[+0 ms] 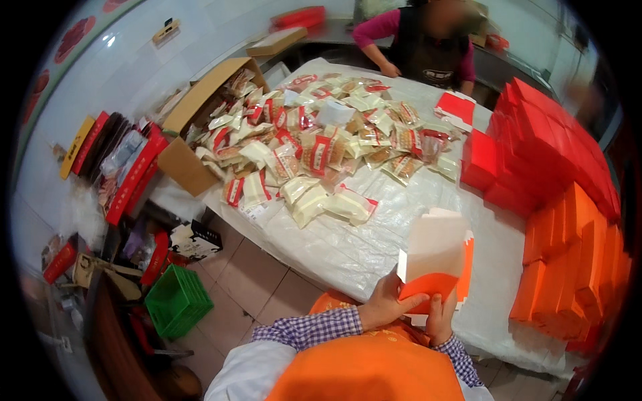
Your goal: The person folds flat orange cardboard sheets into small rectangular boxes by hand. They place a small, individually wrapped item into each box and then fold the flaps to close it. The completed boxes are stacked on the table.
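Observation:
An orange carton (433,284) with a white inside is between my two hands at the table's near edge, its upper flaps standing up. My left hand (390,302) grips its left side, with the thumb across the orange front. From the right, my right hand (441,321) holds the lower front, thumb pointing up. The fingers behind the carton are hidden. More orange card shows just behind it on the right. Farther off on the table lies a large heap of wrapped baked goods (321,150) in clear, cream and red packets.
Stacked red boxes (548,140) and orange boxes (572,260) line the table's right side. A tipped cardboard box (189,165) adjoins the heap at left. Across the table stands a person (431,50) near a red-and-white carton (455,110). Green crates (177,301) sit on the floor.

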Demonstrator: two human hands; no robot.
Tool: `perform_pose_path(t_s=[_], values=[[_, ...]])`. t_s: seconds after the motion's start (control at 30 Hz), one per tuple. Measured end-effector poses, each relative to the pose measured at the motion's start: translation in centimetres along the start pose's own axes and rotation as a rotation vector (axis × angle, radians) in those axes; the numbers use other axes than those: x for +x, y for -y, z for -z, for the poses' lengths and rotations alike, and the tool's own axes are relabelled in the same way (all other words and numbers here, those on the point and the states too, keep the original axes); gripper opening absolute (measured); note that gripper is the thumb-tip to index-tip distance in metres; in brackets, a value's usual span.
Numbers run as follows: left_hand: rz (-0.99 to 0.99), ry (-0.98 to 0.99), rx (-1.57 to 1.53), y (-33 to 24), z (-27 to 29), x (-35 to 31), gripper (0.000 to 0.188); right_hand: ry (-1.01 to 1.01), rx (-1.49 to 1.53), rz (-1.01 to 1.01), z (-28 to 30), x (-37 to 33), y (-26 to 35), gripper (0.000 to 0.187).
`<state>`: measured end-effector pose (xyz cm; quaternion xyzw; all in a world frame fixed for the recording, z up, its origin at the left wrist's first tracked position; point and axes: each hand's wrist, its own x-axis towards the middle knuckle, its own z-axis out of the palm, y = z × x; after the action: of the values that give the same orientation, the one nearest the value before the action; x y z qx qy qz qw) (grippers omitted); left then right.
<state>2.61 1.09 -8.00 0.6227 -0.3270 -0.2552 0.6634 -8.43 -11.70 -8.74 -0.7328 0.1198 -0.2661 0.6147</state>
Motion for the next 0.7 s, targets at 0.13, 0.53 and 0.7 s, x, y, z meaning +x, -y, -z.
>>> perform_pose_path(t_s=[0.13,0.53,0.7], values=[[-0.147,-0.159,0.08,1.0,0.2,0.2,0.057,-0.067,-0.058,0.001,-1.8,-0.8,-1.6,0.057],[-0.218,-0.12,-0.084,0.6,1.8,-0.4,0.091,-0.031,0.024,0.08,-1.7,1.7,0.5,0.072],[-0.212,-0.056,-0.18,0.1,1.8,-0.3,0.084,-0.001,0.044,0.049,-1.0,1.7,0.7,0.068]])
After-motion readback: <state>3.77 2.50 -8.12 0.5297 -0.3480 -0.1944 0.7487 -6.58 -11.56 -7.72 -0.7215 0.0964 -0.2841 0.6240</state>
